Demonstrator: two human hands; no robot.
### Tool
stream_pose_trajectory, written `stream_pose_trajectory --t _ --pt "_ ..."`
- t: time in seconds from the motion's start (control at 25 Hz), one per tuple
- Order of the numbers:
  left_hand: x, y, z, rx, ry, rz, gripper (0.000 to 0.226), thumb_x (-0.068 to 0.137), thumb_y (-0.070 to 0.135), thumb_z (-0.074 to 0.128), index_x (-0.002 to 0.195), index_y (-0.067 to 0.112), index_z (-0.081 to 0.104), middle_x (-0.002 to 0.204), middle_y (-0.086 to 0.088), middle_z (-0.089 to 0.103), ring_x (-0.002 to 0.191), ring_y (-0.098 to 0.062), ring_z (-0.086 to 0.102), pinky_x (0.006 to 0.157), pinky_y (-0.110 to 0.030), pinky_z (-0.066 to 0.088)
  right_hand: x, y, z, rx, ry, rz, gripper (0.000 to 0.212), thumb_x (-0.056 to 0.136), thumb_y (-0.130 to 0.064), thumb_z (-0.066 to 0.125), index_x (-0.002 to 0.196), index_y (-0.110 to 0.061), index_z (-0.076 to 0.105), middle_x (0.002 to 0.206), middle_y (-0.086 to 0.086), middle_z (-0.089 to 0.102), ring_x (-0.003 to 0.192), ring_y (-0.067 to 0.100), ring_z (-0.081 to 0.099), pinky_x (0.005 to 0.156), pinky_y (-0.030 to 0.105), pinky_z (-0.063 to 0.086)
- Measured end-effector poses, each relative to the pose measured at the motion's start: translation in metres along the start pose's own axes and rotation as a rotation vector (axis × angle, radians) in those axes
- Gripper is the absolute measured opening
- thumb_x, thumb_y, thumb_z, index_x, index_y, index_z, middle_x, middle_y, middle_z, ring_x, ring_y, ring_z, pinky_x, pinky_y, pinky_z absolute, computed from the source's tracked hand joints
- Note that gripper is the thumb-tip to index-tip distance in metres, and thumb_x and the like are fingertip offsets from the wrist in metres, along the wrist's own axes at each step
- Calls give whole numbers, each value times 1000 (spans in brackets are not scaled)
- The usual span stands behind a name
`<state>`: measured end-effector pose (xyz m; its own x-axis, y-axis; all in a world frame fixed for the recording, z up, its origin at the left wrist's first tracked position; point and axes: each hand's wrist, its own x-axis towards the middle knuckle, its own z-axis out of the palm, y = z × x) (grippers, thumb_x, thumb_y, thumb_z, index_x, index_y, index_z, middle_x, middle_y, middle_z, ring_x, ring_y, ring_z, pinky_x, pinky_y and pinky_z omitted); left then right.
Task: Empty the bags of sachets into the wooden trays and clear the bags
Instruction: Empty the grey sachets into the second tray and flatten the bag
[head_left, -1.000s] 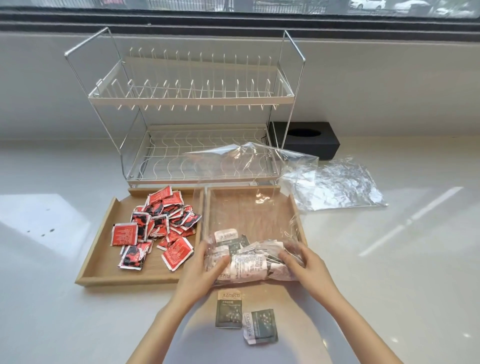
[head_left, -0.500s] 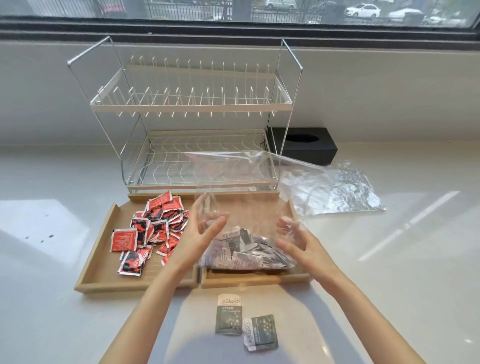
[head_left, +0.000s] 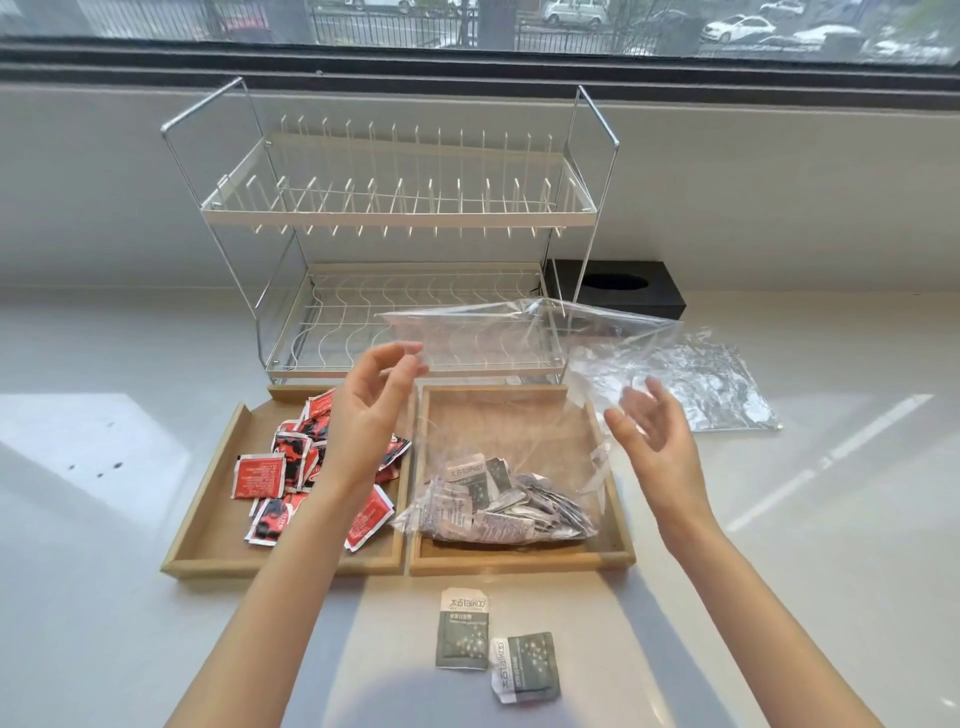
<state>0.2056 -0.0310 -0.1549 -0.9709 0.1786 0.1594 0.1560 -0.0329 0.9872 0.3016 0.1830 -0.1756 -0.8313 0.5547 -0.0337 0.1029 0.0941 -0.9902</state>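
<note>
Left hand (head_left: 371, 400) was raised over the gap between the two trays, palm facing right, fingers loosely curled and spread. Its fingertips (head_left: 410, 358) met the left edge of the clear bag (head_left: 519, 364); couldn't tell whether they actually pinched the film or only touched it.

Right hand (head_left: 652, 431) was up over the right tray's right edge, open, fingers fanned out, palm facing left. The bag's film ran in front of and against the fingers; no firm pinch visible, can't tell if it had any hold.

The clear bag stood open between the hands, top edge up in front of the dish rack (head_left: 405, 234), bottom sagging into the right wooden tray (head_left: 519, 561). The grey-green sachets (head_left: 498, 504) sat heaped in the bag's lower end, resting on the tray's near half. They looked still inside the film.

Left wooden tray (head_left: 218, 519) touched the right one side by side and held a loose pile of red sachets (head_left: 280, 467), partly hidden by the left forearm.

Two loose grey-green sachets (head_left: 493, 644) lay on the white counter (head_left: 104, 623) just in front of the right tray, touching each other at a corner.

A second, crumpled clear bag (head_left: 711, 384) lay flat on the counter to the right of the rack. A black box (head_left: 618, 286) with an oval top opening sat behind it, beside the rack's right leg.
</note>
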Motion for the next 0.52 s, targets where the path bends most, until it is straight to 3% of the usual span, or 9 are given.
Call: stream_pose_trajectory --t 0.16,0.28,0.4,0.52 --pt "1 5 7 31 53 50 14 90 19 51 83 27 60 85 7 65 78 2 64 79 -18 49 3 -28 -3 -41 212 -238 68 84 -25 63 140 -17 27 143 1 37 128 4 38 108 18 27" --pt "1 7 13 36 58 54 16 91 16 49 84 25 60 84 8 63 71 3 64 71 -16 50 -1 -57 6 -169 343 -585 55 84 -20 58 133 -13 35 133 -1 37 127 8 38 107 13 26" --pt "1 8 16 36 45 54 15 92 15 47 89 22 60 84 9 63 69 4 62 68 -12 49 -7 -78 27 -275 215 -881 34 85 -10 55 118 -5 53 120 1 48 116 13 47 104 26 37" --pt "0 12 17 43 -2 56 16 91 14 47 93 21 61 87 8 62 67 6 60 67 -9 46 -6 -89 48 -339 52 -960 24 86 -12 52 108 -8 63 109 -6 54 106 11 54 96 41 45"
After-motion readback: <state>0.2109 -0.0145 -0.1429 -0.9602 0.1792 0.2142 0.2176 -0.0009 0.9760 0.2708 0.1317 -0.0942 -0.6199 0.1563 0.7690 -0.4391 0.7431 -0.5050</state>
